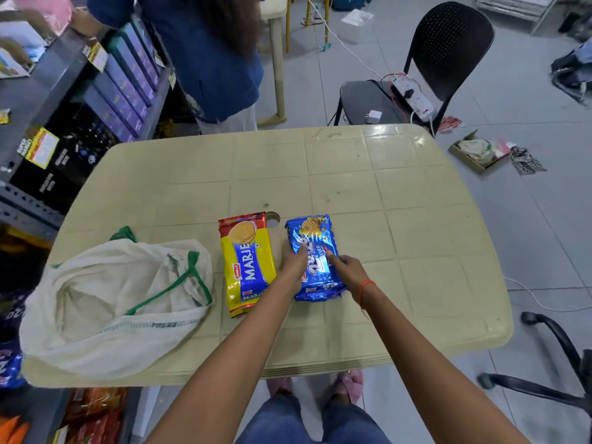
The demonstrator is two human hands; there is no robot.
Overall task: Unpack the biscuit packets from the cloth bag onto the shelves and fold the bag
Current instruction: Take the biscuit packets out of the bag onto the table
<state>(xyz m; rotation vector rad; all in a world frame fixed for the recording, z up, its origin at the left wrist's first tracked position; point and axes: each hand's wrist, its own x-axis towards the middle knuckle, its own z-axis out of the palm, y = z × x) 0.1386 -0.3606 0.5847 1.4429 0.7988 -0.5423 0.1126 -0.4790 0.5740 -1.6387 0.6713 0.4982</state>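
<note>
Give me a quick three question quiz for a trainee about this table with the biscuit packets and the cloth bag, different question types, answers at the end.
1. True or false: the yellow Marie packet lies between the cloth bag and the blue packet.
2. Multiple choice: both hands are on which item? A) the cloth bag B) the blue packet C) the yellow Marie packet
3. Fill in: the trim on the cloth bag is ____.

Key:
1. True; all three lie on the beige table.
2. B; the left hand and right hand both rest on the blue packet, fingers spread over it.
3. Green.
</note>
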